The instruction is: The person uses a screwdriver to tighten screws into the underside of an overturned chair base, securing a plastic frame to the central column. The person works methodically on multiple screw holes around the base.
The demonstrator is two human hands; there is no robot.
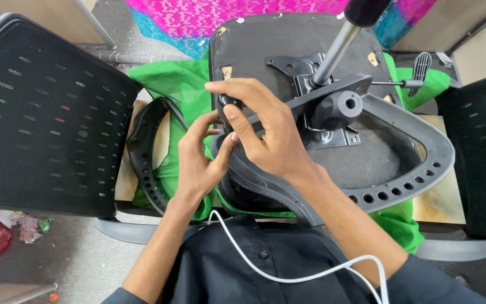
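An upturned office chair seat (265, 39) lies bottom-up on a green cloth (170, 84). Its metal mechanism plate (293, 65) and chrome gas cylinder (336, 50) face me. A grey armrest bracket (423, 169) with several holes curves around the seat. My right hand (265, 129) reaches across the seat's left edge, fingers curled on the grey bracket's end. My left hand (198, 163) pinches the bracket's lower end just below. A round black knob (338, 108) sits right of my right hand.
A black mesh chair back (40, 118) stands at the left, another (479, 152) at the right. A second grey bracket (144, 163) lies on the wooden table (440, 200). A white cable (288, 273) crosses my dark shirt. Pink patterned fabric (198, 17) lies beyond.
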